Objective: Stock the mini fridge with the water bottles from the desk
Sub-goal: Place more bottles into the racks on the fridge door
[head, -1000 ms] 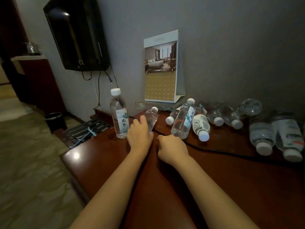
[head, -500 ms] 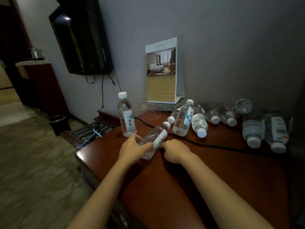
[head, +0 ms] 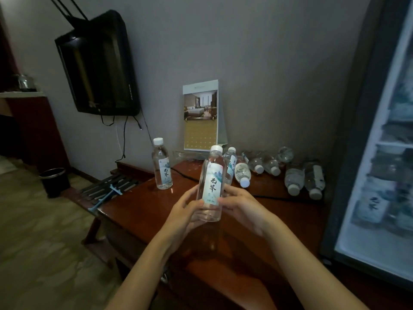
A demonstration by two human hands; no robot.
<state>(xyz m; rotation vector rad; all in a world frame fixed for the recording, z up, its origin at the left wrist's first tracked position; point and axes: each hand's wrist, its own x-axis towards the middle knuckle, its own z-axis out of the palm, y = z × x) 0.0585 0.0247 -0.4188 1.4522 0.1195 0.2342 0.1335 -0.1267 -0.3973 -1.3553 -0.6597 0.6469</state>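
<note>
Over the desk [head: 156, 211], both hands [head: 185, 211] [head: 243, 208] clasp an upright bottle [head: 211, 182] mid-label; full, probably weighty and slick.

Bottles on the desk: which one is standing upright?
Besides the held bottle, only the left-end bottle; the others lie or lean farther right.

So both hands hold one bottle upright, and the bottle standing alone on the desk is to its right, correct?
No. In the head view the left hand and right hand do grip the raised bottle upright, but the standing bottle on the desk is to its left.
</note>
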